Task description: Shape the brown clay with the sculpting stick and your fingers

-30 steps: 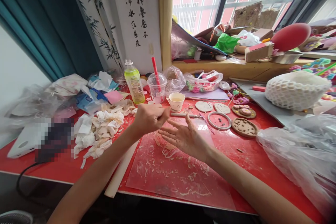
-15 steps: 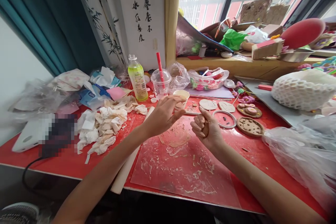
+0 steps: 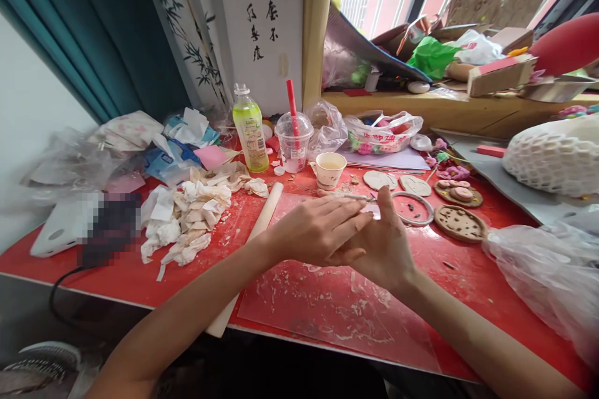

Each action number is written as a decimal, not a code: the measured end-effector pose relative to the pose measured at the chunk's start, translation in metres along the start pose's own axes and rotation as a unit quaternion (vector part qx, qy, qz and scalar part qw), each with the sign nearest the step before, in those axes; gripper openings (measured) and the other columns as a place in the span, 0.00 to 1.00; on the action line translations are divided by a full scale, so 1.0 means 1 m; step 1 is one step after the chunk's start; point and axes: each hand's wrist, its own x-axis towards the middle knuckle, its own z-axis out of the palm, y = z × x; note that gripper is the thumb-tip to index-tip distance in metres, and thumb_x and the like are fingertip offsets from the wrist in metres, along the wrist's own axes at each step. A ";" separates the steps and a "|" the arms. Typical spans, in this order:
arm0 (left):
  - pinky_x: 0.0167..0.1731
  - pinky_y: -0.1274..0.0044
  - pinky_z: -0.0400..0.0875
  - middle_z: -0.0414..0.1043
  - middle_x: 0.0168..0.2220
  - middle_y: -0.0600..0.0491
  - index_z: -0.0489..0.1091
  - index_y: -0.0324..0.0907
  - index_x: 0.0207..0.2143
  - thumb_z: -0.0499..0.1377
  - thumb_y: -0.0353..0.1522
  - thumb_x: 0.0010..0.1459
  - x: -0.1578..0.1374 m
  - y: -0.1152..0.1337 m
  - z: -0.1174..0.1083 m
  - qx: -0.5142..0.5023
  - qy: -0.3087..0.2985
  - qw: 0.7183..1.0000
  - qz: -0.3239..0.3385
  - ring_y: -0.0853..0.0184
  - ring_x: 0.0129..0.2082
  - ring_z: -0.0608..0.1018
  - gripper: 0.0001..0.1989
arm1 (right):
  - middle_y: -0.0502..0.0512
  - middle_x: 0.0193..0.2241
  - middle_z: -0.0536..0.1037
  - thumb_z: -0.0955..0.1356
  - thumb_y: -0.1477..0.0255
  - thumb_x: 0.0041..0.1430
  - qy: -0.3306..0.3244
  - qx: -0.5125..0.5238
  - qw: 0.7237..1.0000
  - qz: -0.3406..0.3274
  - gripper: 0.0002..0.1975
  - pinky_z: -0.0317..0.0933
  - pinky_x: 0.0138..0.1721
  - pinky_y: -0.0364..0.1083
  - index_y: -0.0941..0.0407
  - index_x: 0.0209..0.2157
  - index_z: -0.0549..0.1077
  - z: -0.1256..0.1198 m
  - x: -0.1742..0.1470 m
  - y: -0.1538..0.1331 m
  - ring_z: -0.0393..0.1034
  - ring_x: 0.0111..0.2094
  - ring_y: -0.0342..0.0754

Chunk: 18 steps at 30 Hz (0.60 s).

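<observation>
My left hand [image 3: 321,230] lies palm down with its fingers stretched out, across the palm of my right hand [image 3: 389,249]. The right palm faces up, its thumb raised and apart; its other fingers are mostly hidden under the left hand. Whatever lies between the palms is out of sight. Below the hands is a clear sheet [image 3: 318,312] smeared with clay crumbs. A rolling pin [image 3: 266,215] lies along its left edge. Beyond stand a paper cup [image 3: 331,168] of cloudy liquid, pale flat clay pieces [image 3: 380,180], a ring [image 3: 416,222] and a dark-spotted clay disc [image 3: 461,224].
Crumpled tissues [image 3: 201,206] are heaped at the left, near a drink bottle [image 3: 250,137] and a plastic cup [image 3: 294,137] with a red straw. A plastic bag [image 3: 528,268] and a foam-netted bundle [image 3: 552,156] occupy the right. The red table's [image 3: 116,290] front edge is close.
My right hand has unfolded from a fist to an upturned palm. The left hand has come down and rightward onto it, uncovering the paper cup. The view has shifted slightly.
</observation>
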 end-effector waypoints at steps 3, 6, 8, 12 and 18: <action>0.40 0.72 0.75 0.76 0.36 0.45 0.70 0.33 0.36 0.51 0.39 0.60 -0.005 0.003 0.005 -0.005 0.062 0.998 0.010 0.63 0.39 0.77 0.17 | 0.52 0.31 0.75 0.56 0.43 0.53 -0.038 0.010 0.998 0.046 0.31 0.62 0.46 0.53 0.53 0.42 0.67 -0.003 0.000 0.005 0.69 0.44 0.51; 0.29 0.78 0.73 0.74 0.27 0.49 0.68 0.38 0.23 0.50 0.34 0.60 -0.004 0.000 -0.003 -0.152 0.071 0.969 -0.182 0.70 0.28 0.76 0.15 | 0.53 0.31 0.75 0.56 0.44 0.54 -0.030 0.021 0.999 0.038 0.31 0.58 0.52 0.52 0.55 0.43 0.67 -0.010 0.008 0.009 0.69 0.44 0.50; 0.18 0.81 0.66 0.69 0.19 0.52 0.64 0.39 0.18 0.49 0.35 0.60 -0.001 -0.006 -0.011 -0.314 0.086 0.868 -0.376 0.74 0.19 0.71 0.19 | 0.56 0.39 0.75 0.56 0.45 0.55 -0.007 0.018 1.000 0.017 0.31 0.54 0.56 0.50 0.56 0.47 0.65 -0.016 0.014 0.009 0.69 0.47 0.49; 0.08 0.82 0.49 0.57 0.09 0.56 0.59 0.40 0.11 0.53 0.41 0.56 0.001 -0.026 -0.016 -0.503 0.144 0.630 -0.573 0.77 0.08 0.61 0.24 | 0.63 0.55 0.66 0.58 0.49 0.57 0.019 0.004 0.999 -0.028 0.33 0.48 0.61 0.51 0.58 0.56 0.57 -0.022 0.019 0.005 0.62 0.56 0.51; 0.08 0.81 0.46 0.52 0.07 0.59 0.56 0.41 0.10 0.55 0.40 0.53 -0.005 -0.025 -0.008 -0.520 0.157 0.587 -0.600 0.78 0.06 0.55 0.24 | 0.68 0.57 0.64 0.59 0.51 0.58 0.022 -0.010 0.999 -0.033 0.35 0.49 0.61 0.50 0.61 0.58 0.54 -0.027 0.020 0.005 0.62 0.57 0.52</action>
